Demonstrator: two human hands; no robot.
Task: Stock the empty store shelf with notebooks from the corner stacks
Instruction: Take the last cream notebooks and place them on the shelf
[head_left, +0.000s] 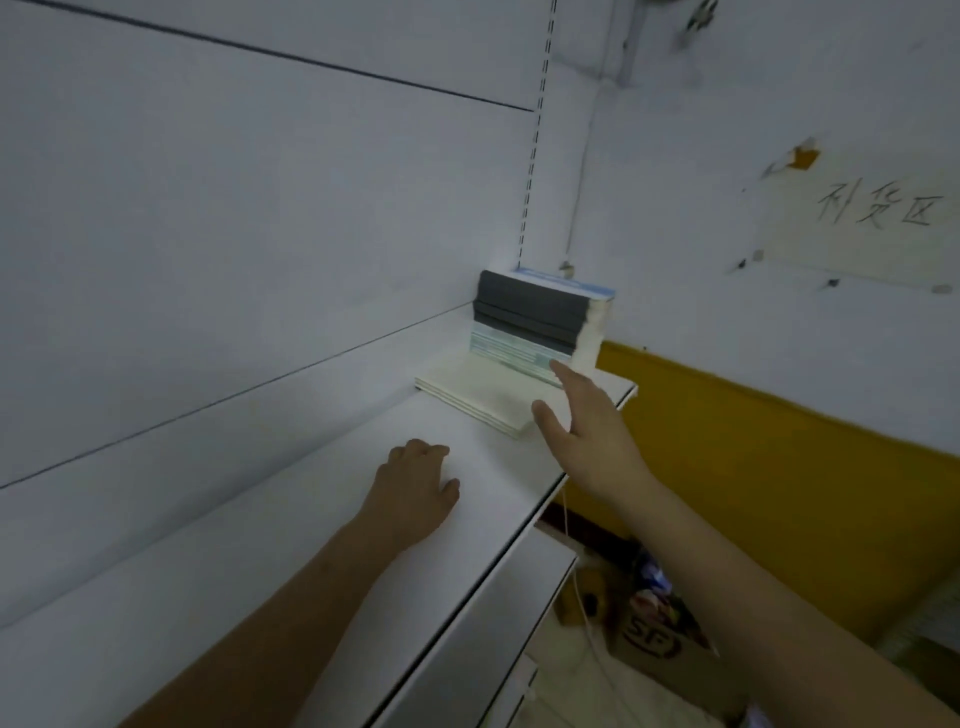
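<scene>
The right hand was spread wide toward the notebooks at frame centre, ready for lifting; the left hand was rested loosely curled, empty, on the shelf.

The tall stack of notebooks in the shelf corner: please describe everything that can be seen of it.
The tall stack of notebooks lies flat in the far right corner of the white shelf, close to the back panel. Its upper spines look dark grey, its lower ones pale blue-green, and the top cover is light blue. Cream page edges, slightly uneven, face right. A low cream stack lies beside it in front. The right hand, fingers straight, reaches its lower front corner and seems to touch it.
</scene>
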